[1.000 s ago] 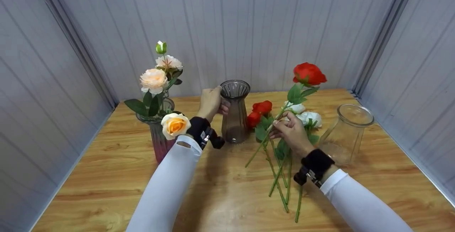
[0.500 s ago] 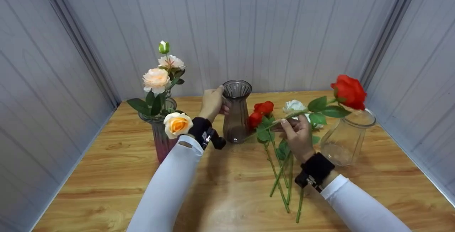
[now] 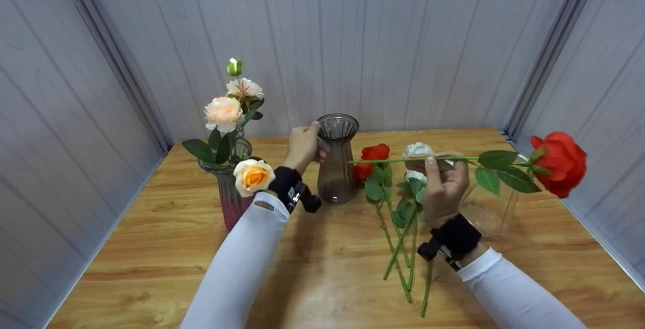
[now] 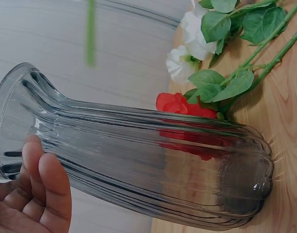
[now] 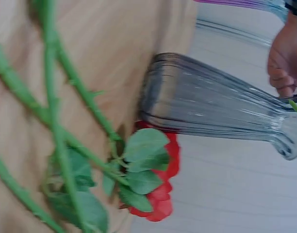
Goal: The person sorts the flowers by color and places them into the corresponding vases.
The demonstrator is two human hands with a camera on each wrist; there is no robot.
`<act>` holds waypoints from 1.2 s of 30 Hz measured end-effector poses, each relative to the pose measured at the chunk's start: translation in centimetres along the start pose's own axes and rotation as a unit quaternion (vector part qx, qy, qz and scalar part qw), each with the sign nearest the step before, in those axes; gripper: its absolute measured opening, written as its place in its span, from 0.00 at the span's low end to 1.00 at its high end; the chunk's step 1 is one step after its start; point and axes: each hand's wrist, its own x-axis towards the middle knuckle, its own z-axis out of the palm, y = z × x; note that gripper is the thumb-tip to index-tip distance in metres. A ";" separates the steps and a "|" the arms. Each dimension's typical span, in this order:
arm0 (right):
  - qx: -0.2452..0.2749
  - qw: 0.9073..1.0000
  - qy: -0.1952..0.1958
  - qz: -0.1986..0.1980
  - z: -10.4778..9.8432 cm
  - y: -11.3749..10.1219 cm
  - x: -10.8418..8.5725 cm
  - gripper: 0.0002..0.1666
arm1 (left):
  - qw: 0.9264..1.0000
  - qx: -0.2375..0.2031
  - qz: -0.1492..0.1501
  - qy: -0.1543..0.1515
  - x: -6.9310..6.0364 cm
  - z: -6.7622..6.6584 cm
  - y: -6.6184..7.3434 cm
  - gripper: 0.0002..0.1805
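My left hand (image 3: 302, 146) grips the upper neck of a smoky grey ribbed glass vase (image 3: 334, 173), thumb at the rim. The vase stands upright on the table, and in the left wrist view curled fingers (image 4: 54, 189) show by its flared mouth. Between thumb and fingers, my right hand (image 3: 444, 188) pinches the stem of a red rose (image 3: 563, 163). That rose lies almost level in the air, bloom to the right, stem end pointing left near the vase's upper side. In the left wrist view, the green stem (image 4: 91, 34) hangs blurred, apart from the vase.
Red roses (image 3: 375, 152) and white flowers (image 3: 418, 150) lie right of the vase, stems towards the front. A clear glass vase (image 3: 486, 218) stands at right, partly hidden. At left, a pink-tinted vase (image 3: 227, 188) holds peach blooms (image 3: 223, 113) and a yellow-orange rose (image 3: 253, 177).
My right hand has turned the red rose from upright-slanted to nearly level, its bloom swinging right and down while the stem end rose. My left hand stays on the grey vase.
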 end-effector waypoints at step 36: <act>-0.202 0.971 -0.126 0.018 6.6 -0.4 3.0 0.10 | 1.000 0.009 0.028 0.000 -0.5 0.1 0.0 0.27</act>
